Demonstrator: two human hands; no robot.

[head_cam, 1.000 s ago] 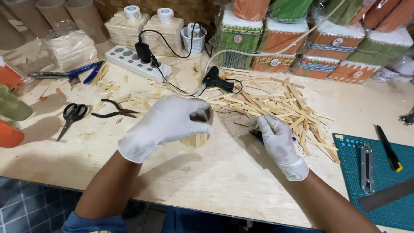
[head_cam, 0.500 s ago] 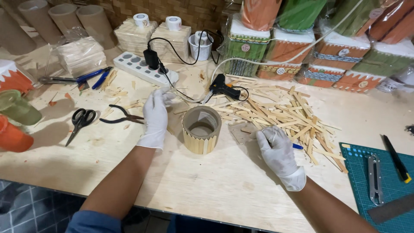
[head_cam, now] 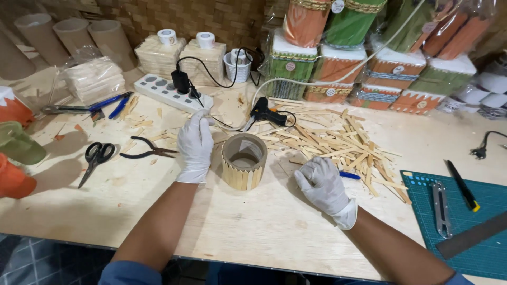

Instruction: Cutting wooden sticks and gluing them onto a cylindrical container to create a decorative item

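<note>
I see both hands in white gloves resting low over the plywood desk [head_cam: 248,232]. My left hand [head_cam: 194,145] lies just left of a short cardboard tube clad in wooden sticks [head_cam: 244,161], which stands upright in the middle of the desk with its open end up. The left hand's fingers point toward the far side and are loosely together; it holds nothing, and I cannot tell whether its side touches the tube. My right hand [head_cam: 322,182] sits to the right of the tube, a little nearer to me, palm down with fingers curled narrow. A blue pen-like tool [head_cam: 349,175] pokes out from under it to the right, so the hand rests on or just over it; I cannot tell if it truly grips it.

Beyond the right hand a loose heap of flat wooden sticks [head_cam: 327,140] spreads across the desk. A black glue gun [head_cam: 266,112] lies at the heap's far left edge, its cord running toward a white power strip [head_cam: 171,93]. To the left of my left hand lie black pliers [head_cam: 145,149] and, further left, black-handled scissors [head_cam: 95,158]. At the near right edge sits a green cutting mat [head_cam: 465,216] carrying a metal ruler [head_cam: 472,236] and a utility knife [head_cam: 439,207].
</note>
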